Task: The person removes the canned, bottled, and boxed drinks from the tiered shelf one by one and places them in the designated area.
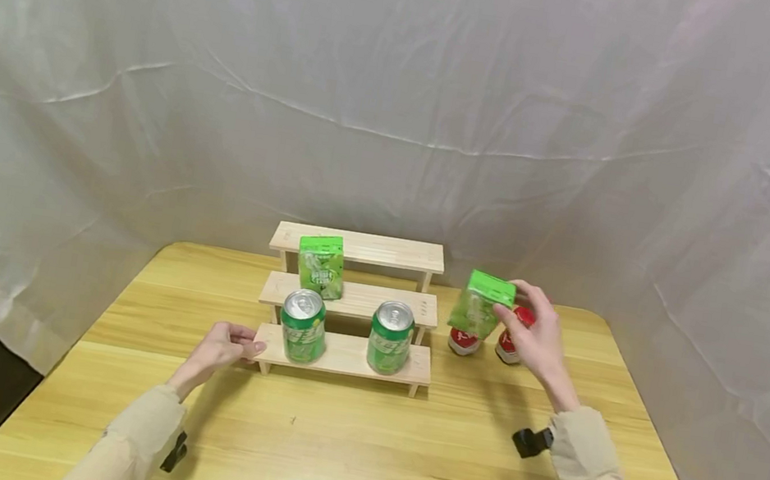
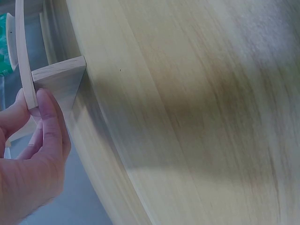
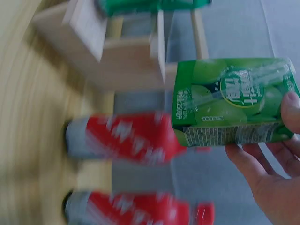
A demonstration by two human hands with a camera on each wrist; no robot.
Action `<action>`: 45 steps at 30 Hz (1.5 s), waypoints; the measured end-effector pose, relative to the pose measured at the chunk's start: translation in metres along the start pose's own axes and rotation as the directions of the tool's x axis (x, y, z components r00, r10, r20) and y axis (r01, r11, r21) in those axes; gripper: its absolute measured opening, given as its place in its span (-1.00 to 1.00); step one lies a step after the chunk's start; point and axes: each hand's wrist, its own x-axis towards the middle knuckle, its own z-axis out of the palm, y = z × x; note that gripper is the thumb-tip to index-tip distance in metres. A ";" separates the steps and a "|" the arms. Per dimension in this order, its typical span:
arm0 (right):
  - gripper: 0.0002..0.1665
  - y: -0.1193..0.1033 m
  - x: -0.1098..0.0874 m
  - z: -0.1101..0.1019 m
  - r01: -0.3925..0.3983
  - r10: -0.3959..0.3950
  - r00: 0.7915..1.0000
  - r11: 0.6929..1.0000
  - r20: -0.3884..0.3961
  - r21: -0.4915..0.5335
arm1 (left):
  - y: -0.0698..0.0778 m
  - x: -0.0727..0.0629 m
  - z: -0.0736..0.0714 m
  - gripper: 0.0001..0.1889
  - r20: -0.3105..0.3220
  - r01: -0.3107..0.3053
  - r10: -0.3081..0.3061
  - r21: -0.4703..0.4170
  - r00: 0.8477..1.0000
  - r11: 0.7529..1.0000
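Observation:
My right hand (image 1: 533,334) grips a green juice box (image 3: 234,96) by its sides, lifted above the table and to the right of a three-step wooden rack (image 1: 344,355). My left hand (image 1: 219,352) pinches the left end of the rack's lowest board, thumb on one face and fingers on the other, as the left wrist view shows. Two green drink cans, one on the left (image 1: 303,327) and one on the right (image 1: 390,339), stand on that lowest board. Another green juice box (image 1: 321,266) is upright on the left of the middle board.
Two red bottles, one nearer (image 3: 136,138) and one farther right (image 1: 511,346), stand on the wooden table (image 1: 337,457) right of the rack, partly hidden behind the held box and right hand. Grey cloth (image 1: 404,110) hangs behind and at the sides.

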 end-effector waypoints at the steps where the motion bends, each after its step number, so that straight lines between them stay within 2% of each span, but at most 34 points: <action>1: -0.51 0.005 -0.003 -0.006 0.012 -0.012 1.000 1.000 -0.003 -0.008 | 0.000 0.000 0.000 -0.53 0.000 0.000 0.000 0.002 1.000 1.000; 6: -0.52 0.034 -0.020 -0.031 0.033 -0.033 0.999 0.998 -0.002 -0.045 | -0.001 -0.001 -0.001 -0.54 0.002 -0.012 0.012 0.000 1.000 1.000; 13: -0.56 0.070 -0.042 -0.054 -0.024 0.029 0.999 0.992 0.041 -0.127 | -0.001 -0.001 -0.001 -0.54 0.000 -0.018 0.018 0.003 1.000 1.000; 25: -0.53 0.106 -0.059 -0.064 -0.050 0.058 0.998 0.983 0.037 -0.177 | 0.000 0.000 -0.001 -0.53 0.007 -0.021 0.021 -0.001 1.000 1.000; 32: -0.47 0.119 -0.062 -0.065 -0.094 0.109 0.990 0.982 0.089 -0.162 | 0.000 0.001 0.000 -0.53 0.001 -0.014 0.014 -0.007 1.000 1.000; 39: -0.45 0.118 -0.065 -0.071 -0.150 0.161 0.979 0.984 0.129 -0.092 | 0.001 0.000 -0.001 -0.53 0.009 -0.018 0.018 -0.008 1.000 1.000; 43: -0.39 0.111 -0.062 -0.072 -0.150 0.151 0.978 0.988 0.146 -0.019 | 0.000 0.000 -0.001 -0.54 0.012 -0.022 0.022 -0.009 1.000 1.000; 45: -0.39 0.106 -0.059 -0.070 -0.124 0.123 0.983 0.992 0.133 -0.004 | 0.000 0.001 -0.001 -0.55 0.010 -0.020 0.020 -0.009 1.000 1.000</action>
